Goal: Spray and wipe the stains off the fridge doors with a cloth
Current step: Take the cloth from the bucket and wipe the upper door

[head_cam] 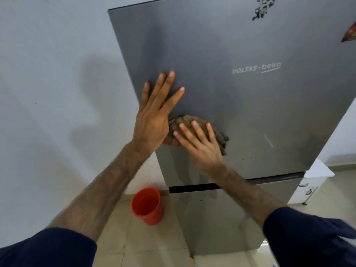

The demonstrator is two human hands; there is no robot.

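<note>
Mid-wipe: our right hand pressed the brown cloth flat-fingered against the upper fridge door. Our left hand lay open on the door's left edge, holding nothing. Black marks far up top remained, and specks on the lower door. No spray bottle showed; a red bucket stood on the floor.

Crumpled brown cloth pressed flat against grey upper fridge door.
</note>
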